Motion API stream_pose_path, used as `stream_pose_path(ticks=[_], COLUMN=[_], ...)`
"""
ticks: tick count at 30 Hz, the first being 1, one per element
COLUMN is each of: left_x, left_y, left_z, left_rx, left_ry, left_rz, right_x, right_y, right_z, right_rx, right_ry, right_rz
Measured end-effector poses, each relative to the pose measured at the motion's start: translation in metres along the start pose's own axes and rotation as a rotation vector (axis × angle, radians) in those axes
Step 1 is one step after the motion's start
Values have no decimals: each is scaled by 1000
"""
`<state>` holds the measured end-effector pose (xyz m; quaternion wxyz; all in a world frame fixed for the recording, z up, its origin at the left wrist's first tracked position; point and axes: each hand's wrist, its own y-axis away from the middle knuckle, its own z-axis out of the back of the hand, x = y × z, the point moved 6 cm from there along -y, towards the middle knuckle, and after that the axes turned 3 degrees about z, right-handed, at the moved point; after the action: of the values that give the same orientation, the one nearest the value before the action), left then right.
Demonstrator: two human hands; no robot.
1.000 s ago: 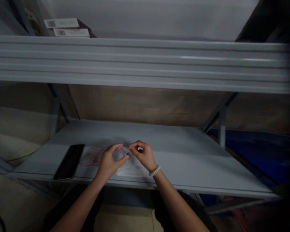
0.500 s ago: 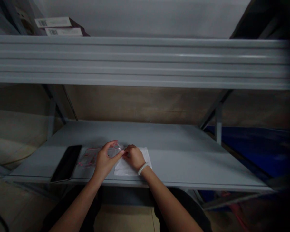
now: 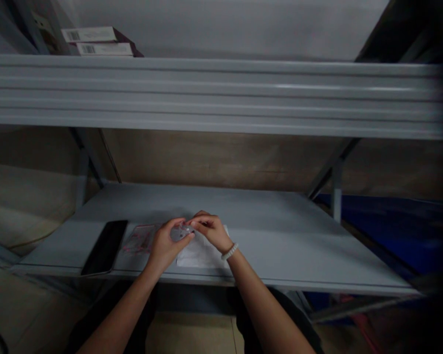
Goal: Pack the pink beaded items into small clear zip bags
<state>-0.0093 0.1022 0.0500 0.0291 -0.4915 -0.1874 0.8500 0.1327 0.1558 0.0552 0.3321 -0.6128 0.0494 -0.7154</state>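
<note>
A small clear plastic bag [image 3: 182,230] with pinkish edges is between my hands, just above the lower shelf. My left hand [image 3: 166,241] grips it, thumb and forefinger curved around its sides. The fingers of my right hand [image 3: 210,230] pinch the bag's upper right edge; a pale beaded bracelet circles that wrist. Left of my left hand lies another clear bag [image 3: 138,239] with red-pink edging, its contents too dim to make out. Under my hands a white sheet [image 3: 196,256], paper or cloth, lies flat, partly covered by them.
A black tablet-like slab [image 3: 105,247] lies at the left of the grey lower shelf [image 3: 280,236]. The ribbed upper shelf edge [image 3: 221,96] crosses above, with two white boxes [image 3: 96,35] on it. Slanted braces flank both sides; something blue [image 3: 384,231] is at right.
My right hand has moved slightly up and turned, its fingers now reaching over the bag's top edge. My left hand has shifted a little right. The view has shifted slightly.
</note>
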Motion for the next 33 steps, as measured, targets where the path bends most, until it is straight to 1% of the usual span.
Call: stream_pose_path(ticks=[1,3,4,7,9,11,12,16,17,18,20,22,23,25,26,27,30,31,33], left_x=[1,4,5,7,8,8,8,4,2,-1,-4,-6,-6,-5,-5,-4,-4,-4,-4], left_y=[-1,-2,-3,-4,-4,-4,-4,-3,-3,-3,-2,-2,-2,-3,-4,-4,-5,-5,-5], left_z=[1,4,5,8,9,9,9,7,6,4,1,-1,-1,0,1,2,2,2,1], left_rx=[-16,-49,-64,-86,-83,-75,-73,-63,-58,-51,-38,-31,-35,-56,-68,-78,-86,-84,-79], left_ry=[7,26,36,60,67,73,76,71,61,46,18,9,14,36,47,56,78,83,87], left_rz=[10,27,32,50,63,71,74,62,50,37,19,20,24,30,31,31,41,45,48], right_x=[-5,-16,-21,-32,-36,-36,-34,-13,-6,0,9,12,10,0,-6,-13,-31,-35,-41], right_y=[0,0,1,4,6,6,5,-1,-3,-4,-7,-8,-8,-7,-7,-6,-3,-2,0], right_z=[1,-1,-5,-24,-32,-34,-32,-7,-2,1,1,-1,0,4,5,4,-11,-16,-24], right_rx=[-30,-64,-41,119,175,167,133,-130,-168,-171,-95,-21,-24,-75,-85,-66,109,161,217], right_ry=[11,144,255,613,746,757,719,411,330,261,156,77,55,98,172,272,595,675,772], right_rz=[-22,-55,-55,-20,-20,-32,-36,-25,-11,5,28,39,40,38,37,37,51,54,43])
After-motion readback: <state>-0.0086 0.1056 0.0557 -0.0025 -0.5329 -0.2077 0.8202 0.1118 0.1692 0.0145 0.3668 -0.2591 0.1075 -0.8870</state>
